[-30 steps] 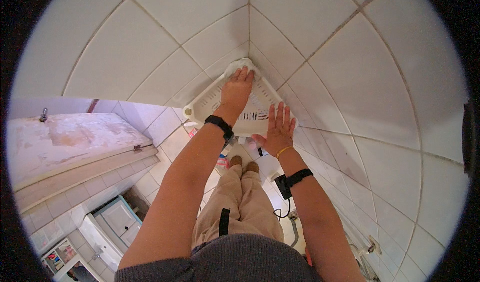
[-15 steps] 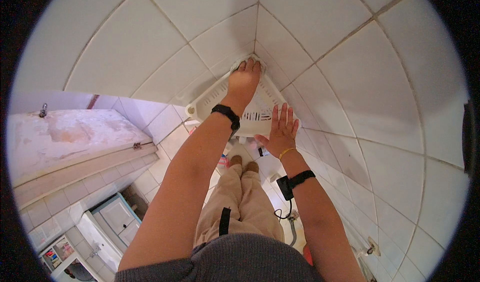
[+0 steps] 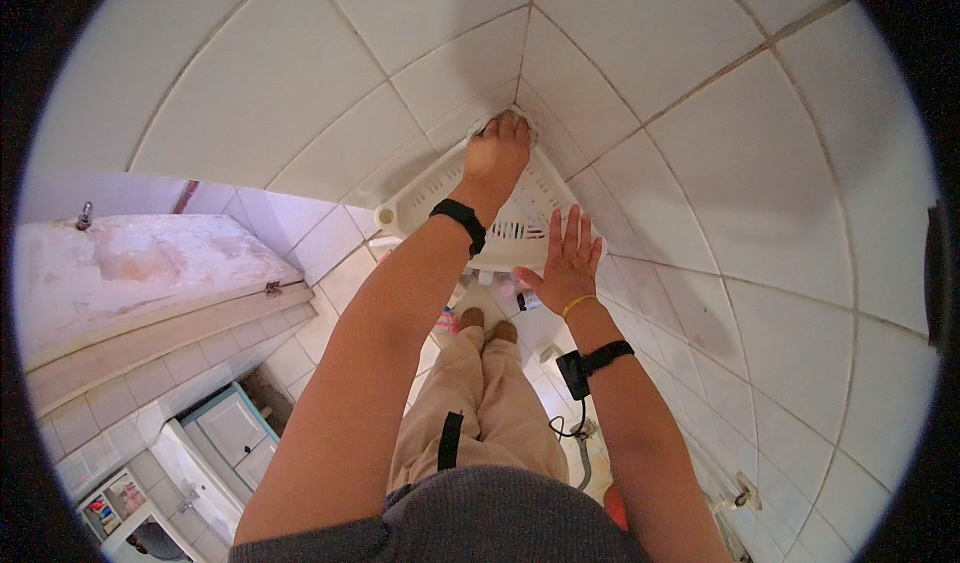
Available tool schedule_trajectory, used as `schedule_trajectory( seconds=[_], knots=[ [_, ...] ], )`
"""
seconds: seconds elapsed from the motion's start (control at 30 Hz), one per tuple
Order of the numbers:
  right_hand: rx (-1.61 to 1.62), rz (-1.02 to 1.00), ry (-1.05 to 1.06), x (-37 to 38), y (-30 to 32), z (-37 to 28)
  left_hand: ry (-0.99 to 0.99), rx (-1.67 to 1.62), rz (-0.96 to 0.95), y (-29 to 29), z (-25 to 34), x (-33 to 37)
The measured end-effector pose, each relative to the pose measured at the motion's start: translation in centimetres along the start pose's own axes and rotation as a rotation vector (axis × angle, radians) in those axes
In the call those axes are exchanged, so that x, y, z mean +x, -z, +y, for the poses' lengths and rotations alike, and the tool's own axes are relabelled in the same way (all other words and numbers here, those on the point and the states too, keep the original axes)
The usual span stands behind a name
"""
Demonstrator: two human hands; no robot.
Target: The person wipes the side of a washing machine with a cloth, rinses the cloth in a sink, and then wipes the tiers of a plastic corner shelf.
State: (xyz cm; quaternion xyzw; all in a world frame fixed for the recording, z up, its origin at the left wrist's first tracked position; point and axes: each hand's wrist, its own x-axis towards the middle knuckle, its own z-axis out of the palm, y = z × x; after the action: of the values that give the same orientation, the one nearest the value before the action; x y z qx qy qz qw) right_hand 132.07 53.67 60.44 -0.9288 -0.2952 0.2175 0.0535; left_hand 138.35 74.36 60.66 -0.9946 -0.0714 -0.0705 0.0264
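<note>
A white slotted corner shelf sits where two tiled walls meet. My left hand reaches over it to the back corner, its fingers bent over a crumpled white cloth. Most of the cloth is hidden under the fingers, which press it against the corner. At the shelf's right front end, my right hand is open with its fingers spread. It rests on or just over the rim there and holds nothing.
White wall tiles rise close on both sides. A worn white ledge with a small metal fitting is at the left. A sink and a blue-edged cabinet stand lower left. A wall tap is lower right.
The left hand and the cloth have shifted slightly within the back corner. My right hand stays spread at the shelf's right end. The view has moved a little.
</note>
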Motion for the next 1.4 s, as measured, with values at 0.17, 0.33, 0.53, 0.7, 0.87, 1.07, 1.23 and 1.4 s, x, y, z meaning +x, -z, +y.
schedule_trajectory(
  seconds=[0.17, 0.33, 0.53, 0.7, 0.87, 1.07, 1.23, 1.4],
  knots=[
    [0.086, -0.037, -0.009, 0.2, 0.8, 0.0, 0.114, 0.043, 0.139, -1.5, -0.6, -2.1],
    [0.080, -0.022, -0.007, 0.3, 0.6, 0.5, 0.080, 0.075, 0.159, -1.0, -2.0, -4.8],
    [0.059, -0.056, -0.009, 0.3, 1.3, -0.2, 0.037, 0.012, 0.147, -0.5, -2.3, -3.5],
    [0.069, -0.040, 0.015, 0.2, 1.1, -0.7, 0.045, -0.088, 0.182, -1.1, -1.2, -1.1],
    [0.058, -0.040, -0.017, 0.2, 1.1, -0.1, 0.010, -0.067, 0.113, -1.0, -0.5, -2.0],
    [0.089, 0.001, 0.016, 0.3, 0.2, 0.0, 0.013, -0.131, -0.073, -2.9, 1.0, -4.6],
    [0.063, -0.015, -0.004, 0.5, 0.3, 0.3, 0.026, -0.293, -0.352, -0.8, 1.9, -3.3],
    [0.039, -0.070, -0.020, 0.5, 0.6, 0.6, -0.240, -0.344, -0.503, -0.3, 5.1, -7.0]
  ],
)
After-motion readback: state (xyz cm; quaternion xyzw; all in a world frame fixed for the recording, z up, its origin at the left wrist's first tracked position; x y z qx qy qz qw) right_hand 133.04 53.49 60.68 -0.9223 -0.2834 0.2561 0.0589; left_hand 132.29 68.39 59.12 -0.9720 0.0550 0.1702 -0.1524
